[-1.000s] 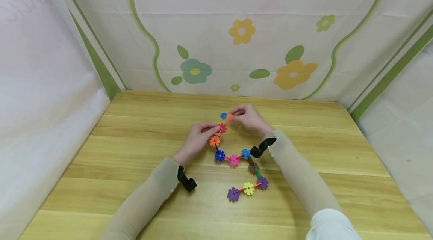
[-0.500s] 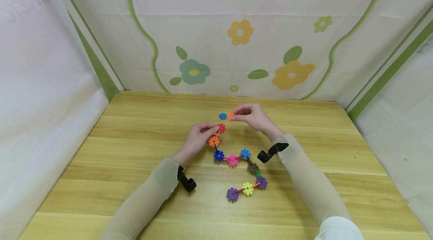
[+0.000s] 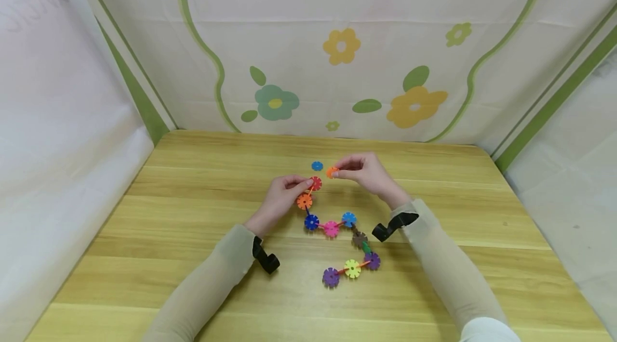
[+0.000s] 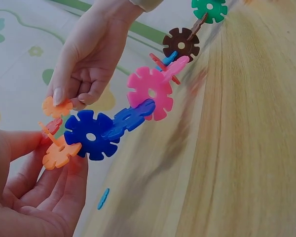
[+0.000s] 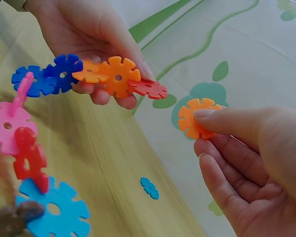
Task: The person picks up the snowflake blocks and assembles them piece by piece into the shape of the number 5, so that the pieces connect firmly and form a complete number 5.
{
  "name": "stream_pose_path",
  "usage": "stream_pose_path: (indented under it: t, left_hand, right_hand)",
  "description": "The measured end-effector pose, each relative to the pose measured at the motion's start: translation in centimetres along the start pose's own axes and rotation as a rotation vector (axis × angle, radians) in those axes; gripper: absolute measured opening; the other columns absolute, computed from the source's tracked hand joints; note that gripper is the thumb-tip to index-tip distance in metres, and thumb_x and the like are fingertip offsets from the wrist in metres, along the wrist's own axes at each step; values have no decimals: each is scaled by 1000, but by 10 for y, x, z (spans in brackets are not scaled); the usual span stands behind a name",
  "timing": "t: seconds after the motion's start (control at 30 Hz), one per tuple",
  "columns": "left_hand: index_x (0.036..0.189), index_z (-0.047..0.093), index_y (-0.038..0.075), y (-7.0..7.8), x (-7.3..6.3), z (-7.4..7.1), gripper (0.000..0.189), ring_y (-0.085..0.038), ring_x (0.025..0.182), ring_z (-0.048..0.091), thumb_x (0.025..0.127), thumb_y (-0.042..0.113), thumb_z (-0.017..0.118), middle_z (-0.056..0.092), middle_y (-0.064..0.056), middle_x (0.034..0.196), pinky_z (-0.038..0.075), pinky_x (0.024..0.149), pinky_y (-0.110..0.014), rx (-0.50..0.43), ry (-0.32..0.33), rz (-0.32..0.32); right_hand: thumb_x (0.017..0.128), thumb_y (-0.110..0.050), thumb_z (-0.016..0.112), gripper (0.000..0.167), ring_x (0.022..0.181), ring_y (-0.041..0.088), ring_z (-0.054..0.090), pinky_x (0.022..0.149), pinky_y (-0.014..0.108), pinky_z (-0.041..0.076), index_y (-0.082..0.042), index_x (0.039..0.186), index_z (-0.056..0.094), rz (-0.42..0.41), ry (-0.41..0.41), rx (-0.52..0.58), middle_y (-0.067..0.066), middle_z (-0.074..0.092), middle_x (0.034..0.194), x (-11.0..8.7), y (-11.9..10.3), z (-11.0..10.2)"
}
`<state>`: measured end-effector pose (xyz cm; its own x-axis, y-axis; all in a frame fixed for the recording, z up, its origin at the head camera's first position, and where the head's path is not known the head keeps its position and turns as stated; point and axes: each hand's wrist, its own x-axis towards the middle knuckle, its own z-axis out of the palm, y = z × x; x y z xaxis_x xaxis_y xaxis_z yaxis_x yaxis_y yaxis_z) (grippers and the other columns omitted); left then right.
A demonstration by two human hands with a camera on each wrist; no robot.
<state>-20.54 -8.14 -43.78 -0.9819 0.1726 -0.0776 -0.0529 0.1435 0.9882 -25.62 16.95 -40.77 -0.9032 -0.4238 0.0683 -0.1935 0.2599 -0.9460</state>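
My left hand [image 3: 280, 197] pinches the red interlocking disc [image 5: 150, 89] at the end of a chain of notched plastic discs. An orange disc [image 5: 117, 77] joins the red one, and dark blue [image 4: 91, 135], pink [image 4: 150, 93] and brown [image 4: 181, 44] discs follow. Across a small gap, my right hand [image 3: 368, 173] holds a separate orange disc [image 5: 197, 117] between thumb and fingers, level with the red disc. Lying flat on the table just beyond both hands is a loose light blue disc [image 3: 317, 166]. From the head, the fingertips partly cover the held discs.
Nearer my body, the chain curves across the wooden table [image 3: 202, 272], past a yellow disc [image 3: 352, 268] to a purple disc [image 3: 331, 277] at its end. A white cloth wall [image 3: 299, 53] with printed flowers stands behind the table, and more cloth hangs at both sides.
My right hand has drawn right and slightly toward me with the orange disc, widening its gap from the loose blue disc. The left hand keeps its pinch on the red disc.
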Motion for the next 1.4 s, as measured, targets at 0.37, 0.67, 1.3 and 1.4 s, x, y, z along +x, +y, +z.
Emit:
stream_pose_path:
  t: [0.37, 0.67, 1.3, 1.4]
  left_hand:
    - [106, 75, 6, 0, 0, 2, 27, -18, 85, 63, 100, 33, 69, 73, -6, 99, 53, 74, -28, 12, 9, 1]
    - [105, 75, 5, 1, 0, 3, 27, -16, 82, 61, 99, 31, 70, 72, -6, 99, 51, 71, -27, 11, 19, -4]
    - [107, 71, -2, 2, -1, 7, 23, -41, 95, 71, 103, 20, 65, 72, -18, 104, 60, 72, -29, -143, -37, -7]
    - [107, 71, -1, 1, -1, 7, 24, -41, 94, 71, 103, 21, 65, 71, -20, 105, 59, 70, -28, -131, -29, -8]
  right_hand:
    - [91, -23, 80, 21, 98, 30, 69, 94, 59, 51, -8, 106, 78, 16, -1, 2, 8, 75, 103, -9, 4, 10]
    - [92, -13, 78, 13, 98, 39, 68, 91, 61, 52, -8, 103, 79, -33, 1, 33, 8, 75, 101, -12, 4, 17]
    - [93, -8, 76, 11, 97, 47, 67, 87, 62, 53, -4, 103, 80, -78, 1, 43, 9, 76, 99, -12, 8, 25]
    - [93, -9, 76, 11, 97, 46, 68, 87, 62, 53, -6, 103, 80, -72, 6, 29, 8, 76, 99, -12, 9, 25]
